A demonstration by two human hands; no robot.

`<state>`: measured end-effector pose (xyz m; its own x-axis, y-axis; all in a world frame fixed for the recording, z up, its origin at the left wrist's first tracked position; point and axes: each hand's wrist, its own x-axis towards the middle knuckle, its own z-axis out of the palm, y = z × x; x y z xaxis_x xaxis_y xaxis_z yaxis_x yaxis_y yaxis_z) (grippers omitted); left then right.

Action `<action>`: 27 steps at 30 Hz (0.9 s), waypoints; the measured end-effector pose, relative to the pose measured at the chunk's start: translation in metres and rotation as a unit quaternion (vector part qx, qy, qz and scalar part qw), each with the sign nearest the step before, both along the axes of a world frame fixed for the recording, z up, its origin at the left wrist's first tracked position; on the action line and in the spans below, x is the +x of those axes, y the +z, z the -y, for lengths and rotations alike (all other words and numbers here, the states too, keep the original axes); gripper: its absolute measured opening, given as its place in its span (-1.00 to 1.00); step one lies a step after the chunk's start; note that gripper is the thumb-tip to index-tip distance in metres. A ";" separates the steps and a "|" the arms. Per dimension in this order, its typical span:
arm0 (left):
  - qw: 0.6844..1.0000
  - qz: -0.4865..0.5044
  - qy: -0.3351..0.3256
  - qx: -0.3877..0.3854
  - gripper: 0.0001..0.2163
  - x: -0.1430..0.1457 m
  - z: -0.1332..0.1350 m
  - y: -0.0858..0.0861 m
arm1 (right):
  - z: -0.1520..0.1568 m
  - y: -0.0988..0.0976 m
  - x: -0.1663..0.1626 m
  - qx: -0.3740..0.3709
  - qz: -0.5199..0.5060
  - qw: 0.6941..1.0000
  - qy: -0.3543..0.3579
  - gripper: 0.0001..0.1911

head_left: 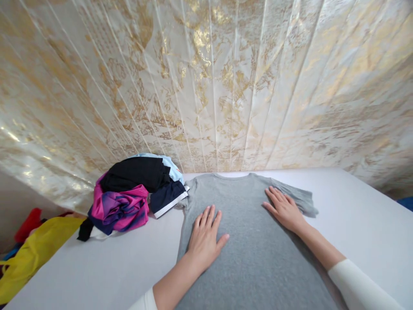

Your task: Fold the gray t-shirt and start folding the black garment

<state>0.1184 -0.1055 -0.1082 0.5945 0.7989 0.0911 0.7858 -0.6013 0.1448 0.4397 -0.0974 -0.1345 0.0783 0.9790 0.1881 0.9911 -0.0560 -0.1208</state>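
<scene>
A gray T-shirt is laid out on the white tabletop, its neckline set along the far edge and its lower part cut off by the view. Its left side is pressed by the left hand, its right shoulder area by the right hand; both are opened flat, nothing gripped. Clothes are heaped near the far left corner, against the left sleeve. The far edge is backed by a gold-patterned curtain, whose small script-like marks cannot be read.
</scene>
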 end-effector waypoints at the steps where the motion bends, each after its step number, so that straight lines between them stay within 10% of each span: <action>1: 1.000 0.000 -0.003 0.005 -0.41 0.000 -0.001 0.000 | 0.002 0.003 0.011 -0.004 -0.009 1.000 -0.002 -0.34; 9: 0.999 0.006 -0.033 0.033 -0.45 -0.011 -0.001 -0.003 | 0.024 0.044 0.026 0.013 -0.153 0.987 0.036 -0.39; 18: 0.996 0.003 0.006 0.092 -0.48 -0.034 -0.025 -0.016 | 0.021 -0.003 0.007 -0.008 -0.002 0.998 0.057 -0.37; 27: 0.997 -0.006 0.001 0.080 -0.53 -0.003 -0.016 0.007 | -0.009 -0.001 0.012 -0.018 0.043 0.998 0.050 -0.32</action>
